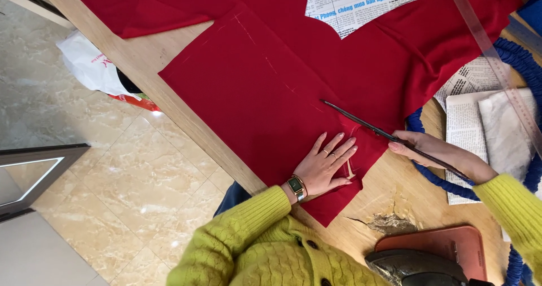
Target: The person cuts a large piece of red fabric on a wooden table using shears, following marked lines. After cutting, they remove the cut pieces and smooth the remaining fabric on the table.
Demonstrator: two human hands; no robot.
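**Red cloth being cut along a chalk line**

Head view: The red cloth (pixel 265 88) is spread flat on the desk (pixel 395 190), with its near corner lying over the desk edge. The left hand (pixel 326 165) is pressed flat on the cloth, fingers (pixel 339 148) spread and gripping nothing. The right hand (pixel 432 150) is closed around the handles of the scissors (pixel 367 125), whose blades are laid just beyond the left fingertips and pointed away along a faint chalk line (pixel 271 66).

A short slit is seen beside the left fingers, so the cut is judged barely begun; most of the marked line ahead of the blade tips remains uncut.

Ahead of the fingers the cloth lies smooth and free for the blades. To the right of the right hand the room is tighter: newspaper (pixel 474 128), a blue cord (pixel 446 181) and a clear ruler (pixel 497 60) are crowded there. Near the wrists, an iron (pixel 418 266) is standing on a red pad (pixel 446 243).
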